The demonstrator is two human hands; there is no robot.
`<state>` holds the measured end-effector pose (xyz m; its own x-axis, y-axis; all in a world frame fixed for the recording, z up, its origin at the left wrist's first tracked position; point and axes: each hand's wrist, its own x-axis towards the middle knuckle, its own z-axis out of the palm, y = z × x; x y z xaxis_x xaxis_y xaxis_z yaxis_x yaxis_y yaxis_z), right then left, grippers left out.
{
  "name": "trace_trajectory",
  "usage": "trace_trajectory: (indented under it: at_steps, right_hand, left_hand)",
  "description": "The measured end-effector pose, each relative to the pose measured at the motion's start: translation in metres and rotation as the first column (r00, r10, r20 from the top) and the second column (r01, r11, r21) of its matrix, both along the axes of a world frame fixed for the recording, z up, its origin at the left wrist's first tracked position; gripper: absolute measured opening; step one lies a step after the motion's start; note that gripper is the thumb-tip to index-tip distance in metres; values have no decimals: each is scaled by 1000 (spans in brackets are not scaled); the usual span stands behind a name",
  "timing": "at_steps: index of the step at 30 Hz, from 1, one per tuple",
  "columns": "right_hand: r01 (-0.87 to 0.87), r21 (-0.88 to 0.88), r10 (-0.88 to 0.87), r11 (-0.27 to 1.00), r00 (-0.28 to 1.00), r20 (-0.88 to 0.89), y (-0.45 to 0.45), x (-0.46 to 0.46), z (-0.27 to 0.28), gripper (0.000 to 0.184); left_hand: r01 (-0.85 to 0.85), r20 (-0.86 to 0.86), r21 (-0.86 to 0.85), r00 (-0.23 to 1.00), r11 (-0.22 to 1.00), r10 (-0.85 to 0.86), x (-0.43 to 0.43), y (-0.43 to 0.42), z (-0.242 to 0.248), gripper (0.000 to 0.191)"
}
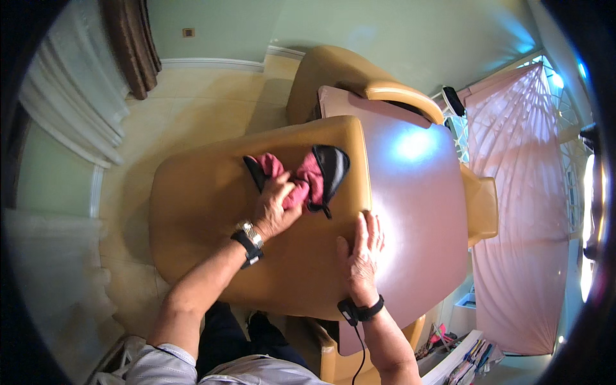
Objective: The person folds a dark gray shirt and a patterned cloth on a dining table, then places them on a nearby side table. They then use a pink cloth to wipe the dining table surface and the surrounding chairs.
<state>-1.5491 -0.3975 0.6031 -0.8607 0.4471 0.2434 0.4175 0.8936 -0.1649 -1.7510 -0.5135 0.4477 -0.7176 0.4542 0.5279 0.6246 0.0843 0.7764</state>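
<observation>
My left hand (279, 204) grips a crumpled pink cloth with black edging (313, 180) and presses it on the back of a tan leather chair (202, 192). One corner of the cloth, black with a grey patch, stands out to the right, near the chair's top edge. My right hand (364, 250) rests on that top edge, with its fingers reaching over it and no object in it. A metal-banded watch and a black strap are on my left wrist. Around my right wrist is a black band with a small device and a cable.
Beyond the chair stands a table with a glossy pinkish top (418, 202). More tan chairs surround it, one at the far side (332, 72) and one at the right (481, 209). Curtains hang at the left (72, 91); a pink drape (519, 216) hangs at the right, above stacked papers or books (469, 361).
</observation>
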Motion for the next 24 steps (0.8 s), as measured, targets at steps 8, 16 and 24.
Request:
trace_trajectory:
  at_steps: [8, 16, 24]
  right_hand:
    - [-452, -63, 456, 890, 872, 175, -53, 34, -48, 59]
    - [-629, -206, 660, 750, 693, 289, -148, 40, -132, 58]
    - [-666, -254, 712, 701, 672, 203, -195, -95, -189, 51]
  left_hand:
    - [95, -63, -347, 990, 933, -124, 175, -77, -33, 63]
    - [-188, 117, -482, 954, 856, 275, 241, -175, -105, 66]
    - [-204, 204, -553, 907, 808, 368, 125, -217, -152, 81]
